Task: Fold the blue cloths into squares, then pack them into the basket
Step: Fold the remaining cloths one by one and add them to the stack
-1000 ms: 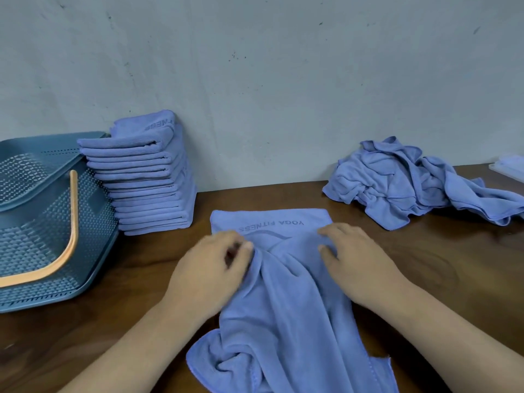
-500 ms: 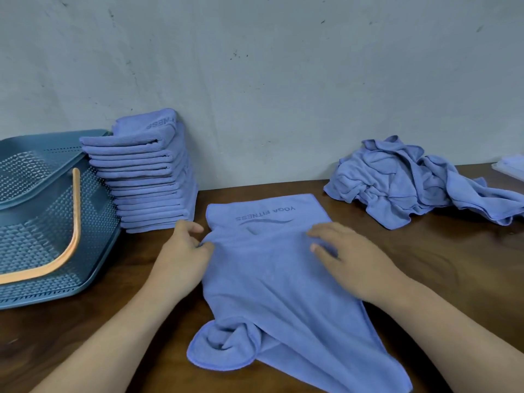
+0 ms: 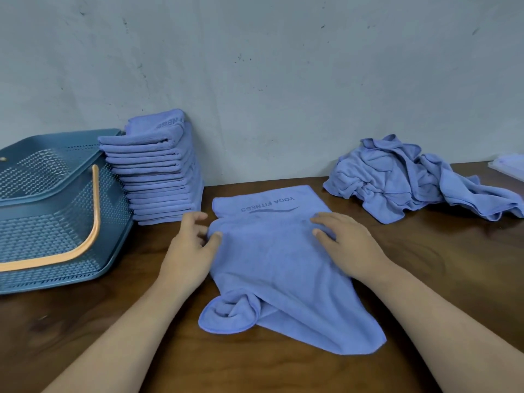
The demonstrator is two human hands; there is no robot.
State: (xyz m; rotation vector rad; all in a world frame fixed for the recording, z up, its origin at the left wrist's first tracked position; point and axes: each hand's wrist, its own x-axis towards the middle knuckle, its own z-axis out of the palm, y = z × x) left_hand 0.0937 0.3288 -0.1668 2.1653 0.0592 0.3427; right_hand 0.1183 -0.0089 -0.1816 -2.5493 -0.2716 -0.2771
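Wooden table (image 3: 425, 265): left hand (image 3: 188, 256) pinches blue cloth (image 3: 272, 259) at left edge; right hand (image 3: 348, 245) rests spread on right side.

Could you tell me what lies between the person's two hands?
The head view shows the spread cloth between the left hand and right hand, both touching it.

One blue perforated plastic basket (image 3: 56, 194), one stack of folded blue cloths (image 3: 158, 177), one spread blue cloth (image 3: 272, 256), one crumpled blue heap (image 3: 397, 177).
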